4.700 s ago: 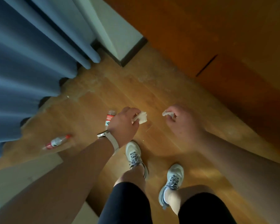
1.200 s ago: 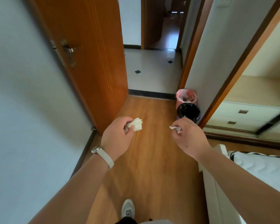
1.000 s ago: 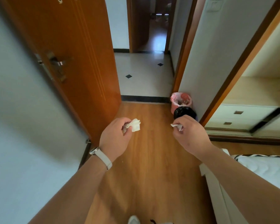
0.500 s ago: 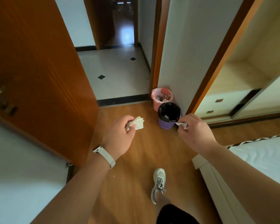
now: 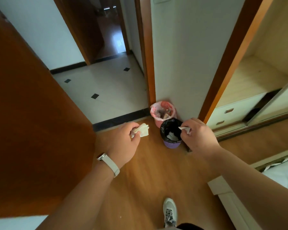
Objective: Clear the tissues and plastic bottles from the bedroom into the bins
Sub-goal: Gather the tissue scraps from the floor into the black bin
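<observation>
My left hand (image 5: 125,143) pinches a crumpled white tissue (image 5: 143,130), held above the wood floor to the left of the bins. My right hand (image 5: 198,135) grips a smaller white tissue (image 5: 184,128) right over the near edge of the purple bin (image 5: 171,144), which has a black liner and white paper inside. Behind it, against the wall, stands a pink-lined bin (image 5: 162,119) with mixed rubbish in it.
An open brown door (image 5: 32,130) fills the left side. The doorway leads to a tiled hall (image 5: 103,90). A wardrobe with drawers (image 5: 229,113) is on the right, and a bed corner (image 5: 273,180) at the lower right. My shoe (image 5: 170,211) is on the floor.
I have walked from the curtain corner to the doorway with both tissues. In the last second the bins have come closer, and my right hand now hangs over the purple bin.
</observation>
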`<state>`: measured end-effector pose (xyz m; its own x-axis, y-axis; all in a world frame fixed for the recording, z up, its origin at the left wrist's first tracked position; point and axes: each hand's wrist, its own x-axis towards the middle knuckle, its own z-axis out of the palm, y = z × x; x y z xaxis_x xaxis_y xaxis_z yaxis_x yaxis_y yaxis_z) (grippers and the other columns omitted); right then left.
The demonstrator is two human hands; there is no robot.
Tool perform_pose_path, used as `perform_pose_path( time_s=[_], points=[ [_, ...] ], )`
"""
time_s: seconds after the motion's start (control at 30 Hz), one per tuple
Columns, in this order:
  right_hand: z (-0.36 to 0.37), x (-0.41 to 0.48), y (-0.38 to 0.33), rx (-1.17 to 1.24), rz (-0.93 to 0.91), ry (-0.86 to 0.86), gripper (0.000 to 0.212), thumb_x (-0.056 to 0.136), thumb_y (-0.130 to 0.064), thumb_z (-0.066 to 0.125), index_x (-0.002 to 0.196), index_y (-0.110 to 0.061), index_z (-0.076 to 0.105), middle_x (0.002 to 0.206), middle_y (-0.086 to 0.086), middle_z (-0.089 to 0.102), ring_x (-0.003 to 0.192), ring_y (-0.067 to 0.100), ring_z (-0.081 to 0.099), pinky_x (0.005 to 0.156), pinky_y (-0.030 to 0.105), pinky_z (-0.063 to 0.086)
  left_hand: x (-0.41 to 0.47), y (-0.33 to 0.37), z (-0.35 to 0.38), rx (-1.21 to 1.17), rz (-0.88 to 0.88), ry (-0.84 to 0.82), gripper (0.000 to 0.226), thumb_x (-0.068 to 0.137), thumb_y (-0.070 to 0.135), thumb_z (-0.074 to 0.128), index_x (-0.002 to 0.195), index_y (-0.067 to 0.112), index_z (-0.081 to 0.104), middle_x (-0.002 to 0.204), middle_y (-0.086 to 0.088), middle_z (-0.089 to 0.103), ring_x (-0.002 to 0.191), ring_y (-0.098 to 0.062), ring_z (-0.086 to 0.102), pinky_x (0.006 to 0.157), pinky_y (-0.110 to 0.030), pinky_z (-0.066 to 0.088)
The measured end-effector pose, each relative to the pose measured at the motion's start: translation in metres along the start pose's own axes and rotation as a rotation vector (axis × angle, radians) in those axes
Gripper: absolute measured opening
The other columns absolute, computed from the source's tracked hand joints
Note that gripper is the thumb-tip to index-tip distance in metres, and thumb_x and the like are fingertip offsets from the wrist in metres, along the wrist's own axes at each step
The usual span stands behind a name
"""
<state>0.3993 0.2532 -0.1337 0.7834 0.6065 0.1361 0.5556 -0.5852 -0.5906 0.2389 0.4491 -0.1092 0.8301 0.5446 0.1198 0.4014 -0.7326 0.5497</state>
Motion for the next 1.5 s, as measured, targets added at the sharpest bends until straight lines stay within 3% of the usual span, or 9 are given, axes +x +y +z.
perform_pose_path(
  time_s=[0.1, 0.23, 0.53, 0.67, 0.77, 0.93, 1.07, 1.33, 1.5],
  points=[
    [-0.006, 0.038, 0.019, -0.009, 0.020, 0.033, 0.020, 0.088, -0.017, 0.061, 0.107, -0.019, 0.066, 0.098, -0.004, 0.060, 0.083, 0.017, 0.059, 0.070, 0.033, 0.057, 0.039, 0.006, 0.010, -0.003, 0.004, -0.010, 0.030, 0.094, 0.028, 0.061, 0.123, 0.023, 0.058, 0.125, 0.004, 0.062, 0.111, -0.017, 0.061, 0.069, -0.007, 0.044],
    [-0.009, 0.070, 0.028, -0.007, 0.056, 0.050, 0.020, 0.088, -0.018, 0.061, 0.108, -0.020, 0.066, 0.099, -0.004, 0.060, 0.084, 0.014, 0.059, 0.071, 0.026, 0.054, 0.081, 0.007, 0.016, -0.014, 0.037, -0.037, 0.029, 0.094, 0.026, 0.062, 0.122, 0.022, 0.059, 0.122, 0.004, 0.062, 0.109, -0.015, 0.060, 0.066, -0.003, 0.039],
    [0.026, 0.136, 0.055, -0.051, 0.151, 0.086, 0.015, 0.086, -0.019, 0.060, 0.098, -0.022, 0.066, 0.092, -0.006, 0.059, 0.079, 0.014, 0.059, 0.067, 0.035, 0.056, 0.194, -0.028, 0.052, -0.073, 0.206, -0.101, 0.023, 0.091, 0.020, 0.063, 0.114, 0.021, 0.062, 0.107, 0.006, 0.064, 0.095, -0.010, 0.061, 0.075, -0.025, 0.055],
    [0.052, 0.179, 0.059, -0.056, 0.266, 0.107, 0.014, 0.085, -0.014, 0.060, 0.095, -0.019, 0.067, 0.092, -0.002, 0.061, 0.080, 0.018, 0.060, 0.068, 0.039, 0.055, 0.260, -0.055, 0.070, -0.085, 0.268, -0.179, 0.023, 0.091, 0.020, 0.064, 0.114, 0.020, 0.063, 0.107, 0.006, 0.065, 0.094, -0.008, 0.059, 0.071, -0.024, 0.055],
    [0.080, 0.212, 0.052, -0.058, 0.381, 0.103, 0.014, 0.084, -0.012, 0.059, 0.094, -0.018, 0.067, 0.093, -0.002, 0.062, 0.081, 0.020, 0.060, 0.071, 0.042, 0.054, 0.315, -0.080, 0.077, -0.105, 0.318, -0.227, 0.021, 0.090, 0.020, 0.064, 0.111, 0.018, 0.065, 0.103, 0.003, 0.067, 0.092, -0.013, 0.062, 0.067, -0.016, 0.047],
    [0.111, 0.265, 0.041, -0.100, 0.517, 0.067, 0.015, 0.086, -0.015, 0.058, 0.097, -0.021, 0.067, 0.097, -0.005, 0.061, 0.083, 0.018, 0.061, 0.072, 0.039, 0.055, 0.392, -0.122, 0.091, -0.142, 0.335, -0.309, 0.024, 0.090, 0.019, 0.064, 0.114, 0.017, 0.066, 0.106, 0.002, 0.068, 0.092, -0.010, 0.061, 0.068, -0.009, 0.040],
    [0.125, 0.289, 0.044, -0.126, 0.617, 0.105, 0.015, 0.087, -0.016, 0.058, 0.097, -0.021, 0.068, 0.095, -0.006, 0.061, 0.082, 0.016, 0.061, 0.069, 0.035, 0.054, 0.439, -0.143, 0.118, -0.130, 0.399, -0.408, 0.025, 0.089, 0.019, 0.065, 0.114, 0.016, 0.066, 0.104, 0.000, 0.070, 0.092, -0.016, 0.065, 0.067, -0.012, 0.041],
    [0.159, 0.299, 0.087, -0.099, 0.783, 0.110, 0.014, 0.083, -0.012, 0.061, 0.093, -0.019, 0.068, 0.090, -0.006, 0.060, 0.077, 0.016, 0.058, 0.065, 0.030, 0.049, 0.478, -0.144, 0.204, -0.133, 0.461, -0.571, 0.021, 0.086, 0.013, 0.067, 0.106, 0.015, 0.065, 0.096, 0.001, 0.067, 0.083, -0.018, 0.062, 0.066, -0.033, 0.054],
    [0.214, 0.304, 0.150, -0.024, 0.814, 0.079, 0.015, 0.082, -0.013, 0.062, 0.093, -0.019, 0.069, 0.092, -0.005, 0.062, 0.074, 0.016, 0.058, 0.062, 0.032, 0.051, 0.475, -0.154, 0.291, -0.110, 0.426, -0.649, 0.019, 0.083, 0.011, 0.069, 0.102, 0.015, 0.067, 0.092, 0.001, 0.068, 0.080, -0.019, 0.063, 0.064, -0.030, 0.051]
  ],
)
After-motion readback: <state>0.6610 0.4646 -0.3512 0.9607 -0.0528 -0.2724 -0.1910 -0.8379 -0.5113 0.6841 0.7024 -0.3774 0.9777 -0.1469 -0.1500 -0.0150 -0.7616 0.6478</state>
